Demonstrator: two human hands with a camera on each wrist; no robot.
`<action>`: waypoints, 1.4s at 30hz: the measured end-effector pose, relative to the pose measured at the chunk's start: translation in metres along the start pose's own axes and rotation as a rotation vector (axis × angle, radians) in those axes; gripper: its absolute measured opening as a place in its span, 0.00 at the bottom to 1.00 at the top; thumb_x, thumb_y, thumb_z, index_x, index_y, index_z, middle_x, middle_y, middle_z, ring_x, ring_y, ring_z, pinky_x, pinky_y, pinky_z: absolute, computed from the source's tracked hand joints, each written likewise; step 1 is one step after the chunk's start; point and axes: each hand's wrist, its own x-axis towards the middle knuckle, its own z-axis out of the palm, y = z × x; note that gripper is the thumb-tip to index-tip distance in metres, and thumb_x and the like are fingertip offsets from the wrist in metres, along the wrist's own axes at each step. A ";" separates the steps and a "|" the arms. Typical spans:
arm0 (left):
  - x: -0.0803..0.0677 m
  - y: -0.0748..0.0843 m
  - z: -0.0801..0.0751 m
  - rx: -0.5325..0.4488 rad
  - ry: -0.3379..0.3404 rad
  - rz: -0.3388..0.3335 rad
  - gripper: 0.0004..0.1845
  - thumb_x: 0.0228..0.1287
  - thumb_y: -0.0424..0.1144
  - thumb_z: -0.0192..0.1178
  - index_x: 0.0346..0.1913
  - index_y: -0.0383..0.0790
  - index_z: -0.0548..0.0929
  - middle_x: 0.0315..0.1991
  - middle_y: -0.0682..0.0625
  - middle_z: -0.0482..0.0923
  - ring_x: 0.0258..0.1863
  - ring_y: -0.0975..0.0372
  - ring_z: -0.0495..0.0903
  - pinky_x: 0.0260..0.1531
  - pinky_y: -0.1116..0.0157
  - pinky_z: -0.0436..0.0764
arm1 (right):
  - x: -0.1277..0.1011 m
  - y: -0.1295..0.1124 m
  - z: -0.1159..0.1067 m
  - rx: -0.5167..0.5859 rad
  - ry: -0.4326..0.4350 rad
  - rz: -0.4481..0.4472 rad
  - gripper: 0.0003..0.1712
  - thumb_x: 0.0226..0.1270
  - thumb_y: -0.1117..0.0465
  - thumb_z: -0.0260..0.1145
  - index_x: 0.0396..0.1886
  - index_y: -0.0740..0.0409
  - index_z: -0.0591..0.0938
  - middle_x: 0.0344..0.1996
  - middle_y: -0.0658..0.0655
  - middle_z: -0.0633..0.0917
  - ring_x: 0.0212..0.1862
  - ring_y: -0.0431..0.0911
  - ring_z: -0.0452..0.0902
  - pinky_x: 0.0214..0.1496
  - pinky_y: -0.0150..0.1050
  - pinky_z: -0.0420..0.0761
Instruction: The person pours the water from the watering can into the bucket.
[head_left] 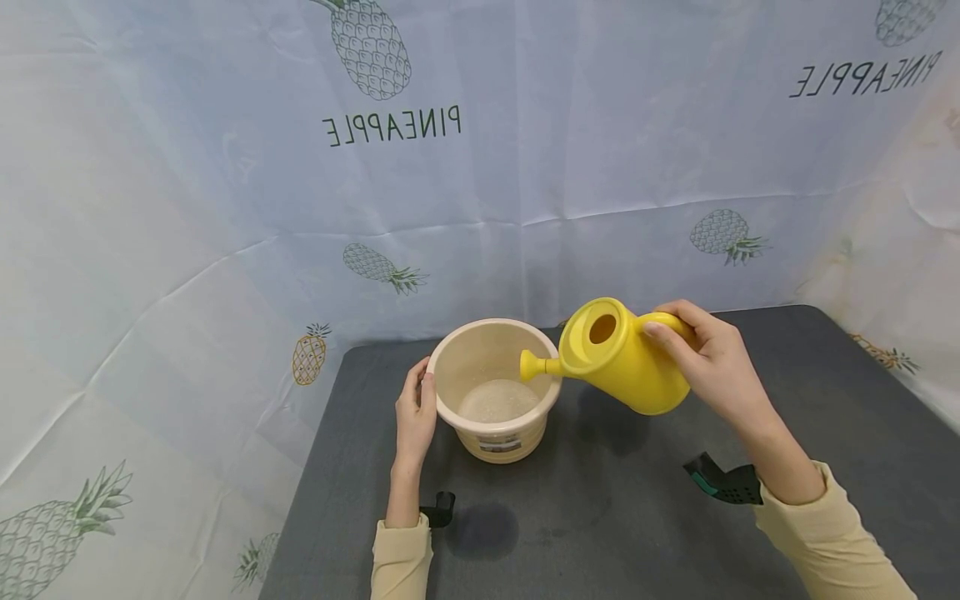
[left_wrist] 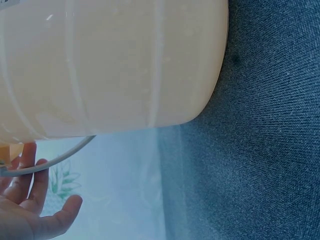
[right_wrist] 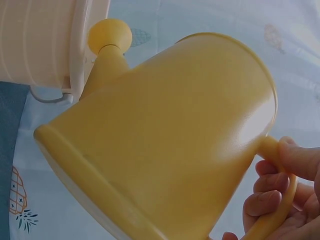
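A cream plastic bucket (head_left: 498, 429) stands upright on the dark table. At its left side my left hand (head_left: 416, 417) holds the rim, thumb at the near edge and fingers on the outside. In the left wrist view, those fingers (left_wrist: 37, 192) are by the bucket's thin grey bail handle (left_wrist: 65, 155). My right hand (head_left: 712, 358) grips the handle of a yellow watering can (head_left: 637, 375), fingers curled round it. The can is raised and tilted left, its spout head (head_left: 531, 365) over the bucket's right rim. No stream of water shows from the spout.
The dark tabletop (head_left: 570, 533) has a darker round patch (head_left: 483, 531) near the front. Behind and at both sides hangs a pale curtain (head_left: 600, 150) printed with pineapples. Black wrist mounts (head_left: 723, 479) stick out from both forearms.
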 end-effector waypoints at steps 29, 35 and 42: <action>-0.001 0.003 0.001 0.011 0.015 -0.007 0.20 0.73 0.33 0.44 0.63 0.26 0.66 0.58 0.33 0.69 0.55 0.44 0.72 0.49 0.47 0.73 | 0.001 -0.002 0.000 -0.013 0.002 0.004 0.07 0.67 0.61 0.61 0.42 0.57 0.80 0.31 0.51 0.78 0.30 0.42 0.70 0.31 0.28 0.69; 0.000 0.001 0.001 0.003 0.010 0.005 0.20 0.73 0.33 0.44 0.62 0.25 0.66 0.57 0.32 0.70 0.54 0.44 0.72 0.49 0.48 0.72 | 0.001 -0.004 -0.001 -0.016 0.000 0.018 0.07 0.67 0.60 0.60 0.42 0.57 0.80 0.31 0.52 0.78 0.30 0.43 0.70 0.32 0.29 0.70; -0.001 -0.001 0.001 0.010 0.013 0.016 0.20 0.73 0.32 0.44 0.62 0.25 0.66 0.56 0.32 0.70 0.52 0.43 0.73 0.47 0.48 0.73 | 0.001 -0.002 -0.001 -0.022 0.000 0.010 0.07 0.67 0.61 0.60 0.42 0.57 0.80 0.31 0.52 0.78 0.30 0.42 0.70 0.32 0.28 0.70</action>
